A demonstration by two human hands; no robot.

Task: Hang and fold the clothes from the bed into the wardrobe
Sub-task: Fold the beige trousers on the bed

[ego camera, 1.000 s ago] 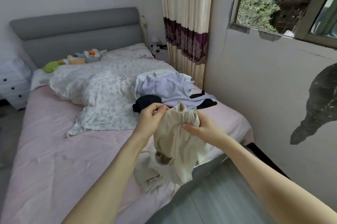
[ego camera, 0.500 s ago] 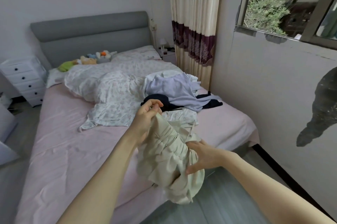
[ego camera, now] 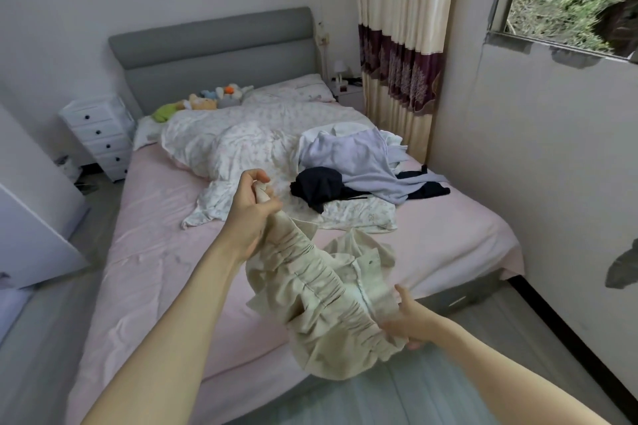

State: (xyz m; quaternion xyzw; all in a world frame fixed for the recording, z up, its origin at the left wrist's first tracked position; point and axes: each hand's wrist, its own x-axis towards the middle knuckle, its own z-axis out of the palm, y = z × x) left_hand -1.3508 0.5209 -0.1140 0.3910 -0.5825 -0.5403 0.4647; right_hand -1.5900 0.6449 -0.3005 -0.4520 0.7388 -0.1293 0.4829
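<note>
Over the bed's [ego camera: 155, 252] foot, the left grip [ego camera: 250, 214] clenches one end of a cream garment [ego camera: 321, 290]. The right grip [ego camera: 409, 324] curls round its other end.

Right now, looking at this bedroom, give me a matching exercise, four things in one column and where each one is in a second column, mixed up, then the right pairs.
Column one:
1. cream garment
2. dark navy garment
3. stuffed toys
4. white drawer unit

Column two:
A. by the headboard
B. on the floor beside the bed
C. stretched between the left hand and the right hand
D. lying on the bed, partly under the lavender garment

Pairs: 1-C, 2-D, 3-A, 4-B
</note>
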